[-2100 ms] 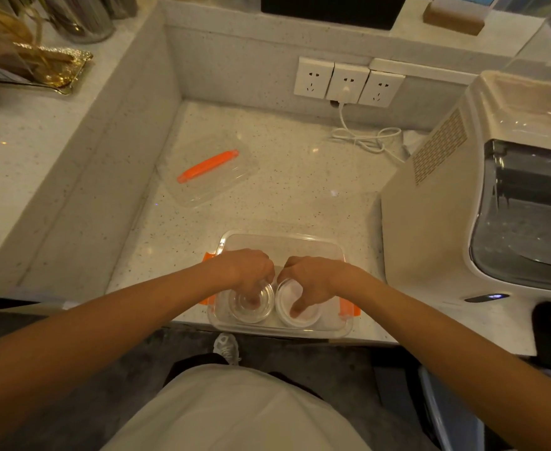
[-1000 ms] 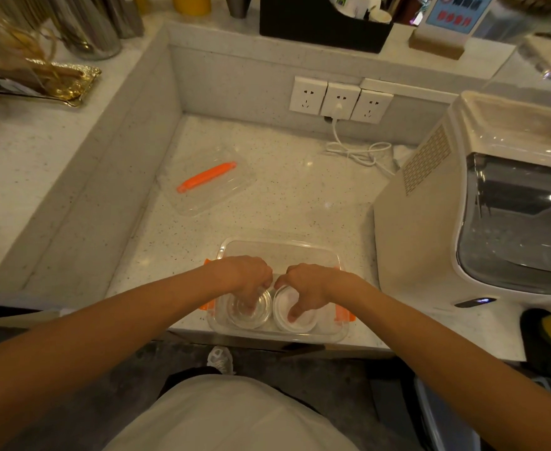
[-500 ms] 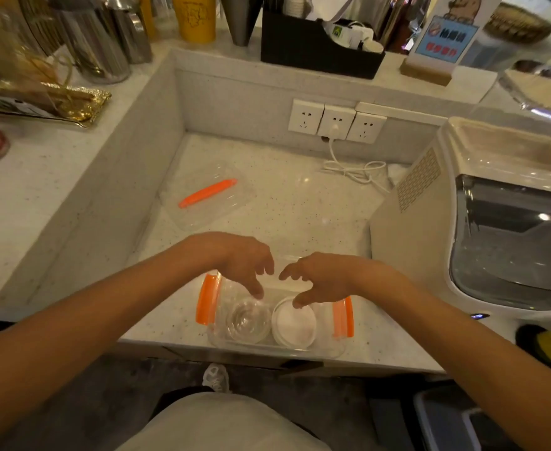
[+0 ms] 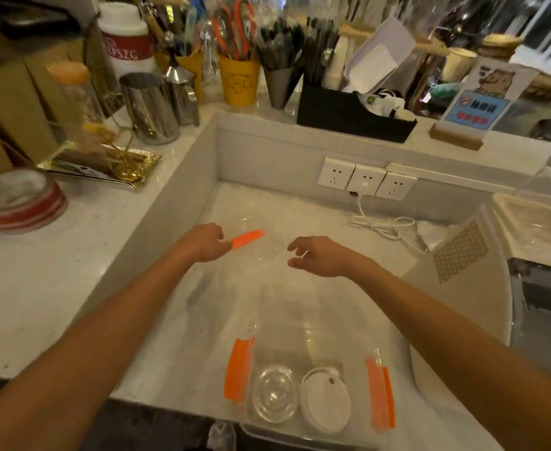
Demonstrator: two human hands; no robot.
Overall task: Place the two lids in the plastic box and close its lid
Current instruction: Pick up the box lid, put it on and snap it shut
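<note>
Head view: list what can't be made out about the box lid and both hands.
- Box lid: clear plastic blurred by motion; its outline is lost, only the orange clip shows.
- Left hand: fingertips at the clip, blurred; contact or grip unclear.
- Right hand: fingers curled and open; whether they touch the lid's edge is unclear.

Two lids (image 4: 300, 398) lie side by side in the box (image 4: 313, 340), box lid (image 4: 251, 245) behind.
</note>
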